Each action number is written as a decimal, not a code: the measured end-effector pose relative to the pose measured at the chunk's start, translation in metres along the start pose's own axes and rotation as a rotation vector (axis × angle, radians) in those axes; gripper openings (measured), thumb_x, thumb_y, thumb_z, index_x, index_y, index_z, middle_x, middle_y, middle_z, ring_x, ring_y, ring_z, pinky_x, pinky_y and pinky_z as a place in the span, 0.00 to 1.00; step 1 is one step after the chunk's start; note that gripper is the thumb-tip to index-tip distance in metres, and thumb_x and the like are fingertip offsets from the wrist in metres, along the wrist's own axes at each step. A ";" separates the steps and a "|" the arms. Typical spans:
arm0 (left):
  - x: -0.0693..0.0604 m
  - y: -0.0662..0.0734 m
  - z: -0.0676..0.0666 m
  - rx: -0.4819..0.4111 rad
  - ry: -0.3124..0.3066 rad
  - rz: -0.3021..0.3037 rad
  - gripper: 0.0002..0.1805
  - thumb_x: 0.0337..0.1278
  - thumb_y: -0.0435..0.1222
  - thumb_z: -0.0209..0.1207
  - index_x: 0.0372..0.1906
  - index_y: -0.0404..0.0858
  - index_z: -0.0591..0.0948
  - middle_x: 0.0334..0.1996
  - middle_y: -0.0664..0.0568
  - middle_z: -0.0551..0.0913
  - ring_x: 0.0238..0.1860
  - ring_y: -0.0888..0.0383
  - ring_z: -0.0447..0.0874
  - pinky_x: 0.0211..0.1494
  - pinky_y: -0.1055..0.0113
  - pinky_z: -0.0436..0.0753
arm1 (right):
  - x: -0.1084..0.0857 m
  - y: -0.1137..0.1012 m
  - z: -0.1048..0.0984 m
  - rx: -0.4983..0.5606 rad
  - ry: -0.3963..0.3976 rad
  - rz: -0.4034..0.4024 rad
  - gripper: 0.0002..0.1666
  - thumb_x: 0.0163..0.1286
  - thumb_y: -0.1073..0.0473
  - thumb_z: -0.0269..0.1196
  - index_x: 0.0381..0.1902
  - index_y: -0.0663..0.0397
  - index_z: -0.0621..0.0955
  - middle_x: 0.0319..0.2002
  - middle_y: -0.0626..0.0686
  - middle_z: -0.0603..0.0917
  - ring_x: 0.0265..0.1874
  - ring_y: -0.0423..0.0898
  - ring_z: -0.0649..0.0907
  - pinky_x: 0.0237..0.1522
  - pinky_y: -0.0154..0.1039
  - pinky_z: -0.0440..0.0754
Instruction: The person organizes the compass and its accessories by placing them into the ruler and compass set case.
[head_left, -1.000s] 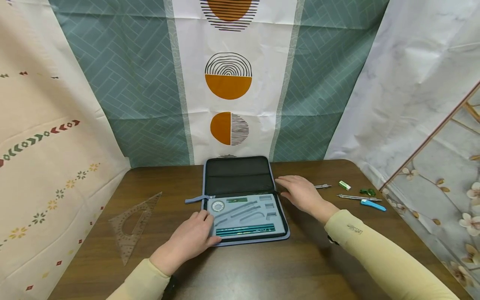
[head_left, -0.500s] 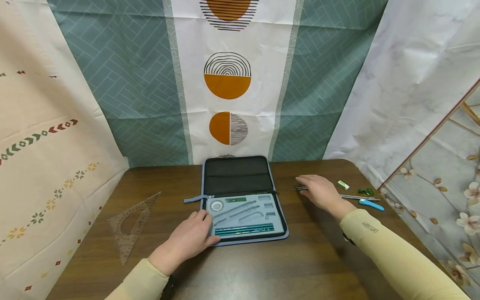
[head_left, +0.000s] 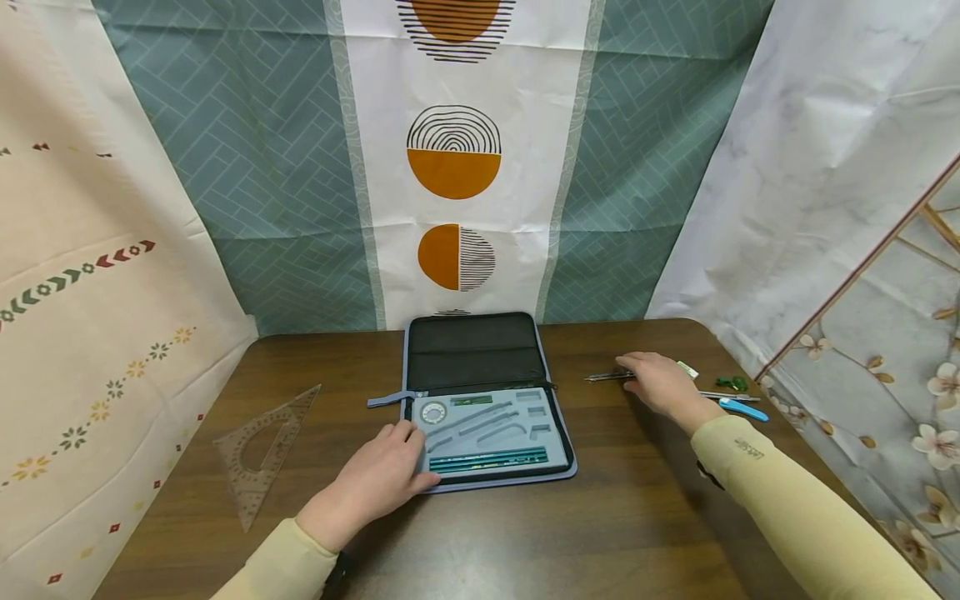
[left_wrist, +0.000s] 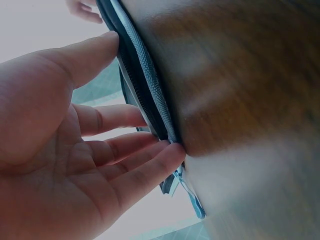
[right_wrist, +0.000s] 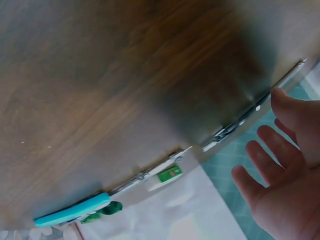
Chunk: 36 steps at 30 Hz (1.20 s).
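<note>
My left hand (head_left: 386,471) rests on the front left corner of an open zip case (head_left: 570,442); in the left wrist view its thumb and fingertips touch the case's zipped edge (left_wrist: 142,65). The case's grey molded tray (head_left: 480,437) holds green pencils (head_left: 487,460), a white ring (head_left: 433,412) and a small green box (head_left: 471,401). To the right, my right hand (head_left: 663,385) is over a slim metal compass (head_left: 603,377), partly hiding it. In the right wrist view, its fingers are loosely spread beside the compass (right_wrist: 230,130); whether they touch it I cannot tell.
A clear triangular ruler (head_left: 255,479) lies on the table's left. Right of my right hand are a second metal compass (head_left: 731,396), a green-and-white eraser (head_left: 687,368), a small dark green item (head_left: 732,383) and a blue-handled cutter (head_left: 742,409). Curtains hang behind the table.
My right hand has moved right, from beside the case's right edge to over the metal compass, then slightly farther along it. My left hand has stayed on the case corner.
</note>
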<state>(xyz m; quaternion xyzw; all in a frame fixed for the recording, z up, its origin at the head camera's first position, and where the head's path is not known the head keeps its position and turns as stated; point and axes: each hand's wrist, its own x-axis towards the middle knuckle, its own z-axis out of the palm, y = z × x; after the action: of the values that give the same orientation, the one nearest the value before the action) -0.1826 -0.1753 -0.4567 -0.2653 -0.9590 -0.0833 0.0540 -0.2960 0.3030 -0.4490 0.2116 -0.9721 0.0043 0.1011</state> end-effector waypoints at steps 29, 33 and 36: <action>-0.001 0.002 -0.003 -0.003 0.000 0.003 0.33 0.66 0.51 0.78 0.58 0.26 0.83 0.51 0.38 0.83 0.47 0.46 0.80 0.48 0.51 0.86 | -0.001 0.009 0.007 0.000 -0.031 0.060 0.16 0.75 0.64 0.74 0.57 0.63 0.89 0.51 0.62 0.88 0.52 0.65 0.87 0.53 0.62 0.86; -0.001 0.001 -0.003 -0.004 0.003 0.005 0.33 0.66 0.51 0.78 0.58 0.26 0.83 0.51 0.38 0.83 0.47 0.45 0.81 0.49 0.51 0.86 | -0.001 0.010 0.009 0.002 -0.021 0.061 0.13 0.73 0.64 0.75 0.54 0.61 0.90 0.46 0.59 0.86 0.47 0.64 0.88 0.48 0.60 0.87; -0.001 0.001 -0.003 -0.005 0.004 0.006 0.33 0.66 0.51 0.78 0.58 0.26 0.83 0.52 0.38 0.83 0.48 0.45 0.81 0.49 0.51 0.86 | -0.001 0.012 0.010 0.004 -0.014 0.057 0.12 0.72 0.64 0.76 0.52 0.59 0.90 0.44 0.57 0.86 0.46 0.62 0.88 0.46 0.59 0.87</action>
<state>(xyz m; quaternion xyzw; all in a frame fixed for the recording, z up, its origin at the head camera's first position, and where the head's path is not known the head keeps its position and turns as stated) -0.1807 -0.1753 -0.4539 -0.2683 -0.9579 -0.0860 0.0556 -0.3015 0.3136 -0.4582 0.1842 -0.9784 0.0077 0.0940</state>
